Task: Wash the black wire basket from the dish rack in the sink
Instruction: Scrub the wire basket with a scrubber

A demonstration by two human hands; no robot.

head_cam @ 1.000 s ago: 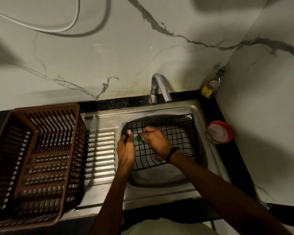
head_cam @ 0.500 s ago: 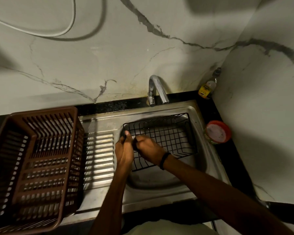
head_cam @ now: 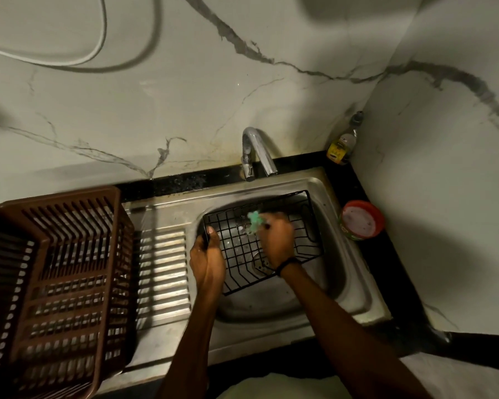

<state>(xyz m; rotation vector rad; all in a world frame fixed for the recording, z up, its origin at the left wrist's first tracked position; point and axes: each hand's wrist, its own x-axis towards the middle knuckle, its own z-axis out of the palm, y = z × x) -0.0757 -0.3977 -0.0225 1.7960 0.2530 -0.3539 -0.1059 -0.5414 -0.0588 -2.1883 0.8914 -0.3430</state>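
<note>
1. Head view: the black wire basket (head_cam: pixel 238 256) was found down inside the sink (head_cam: pixel 355 286), directly under the faucet (head_cam: pixel 257 151) at 12 o'clock.
2. The basket's left edge, at its 9 o'clock, was gripped by the left hand (head_cam: pixel 208 263), with the thumb laid over the wire and the fingers curled round it.
3. A green scrubber (head_cam: pixel 254 221) was clutched in the curled fingers of the right hand (head_cam: pixel 277 240) and pressed onto the mesh toward the basket's 12 o'clock. That spot was blurred.
4. A black band (head_cam: pixel 288 264) was worn on the right wrist.
5. At the sink's 9 o'clock a ribbed drainboard (head_cam: pixel 163 272) was seen, with a brown dish rack (head_cam: pixel 58 283) stood just beyond it.
6. At 3 o'clock a red-rimmed tub (head_cam: pixel 360 220) was set on the black counter beside the sink. At 1 o'clock a yellow-labelled bottle (head_cam: pixel 343 142) was tucked into the wall corner.
</note>
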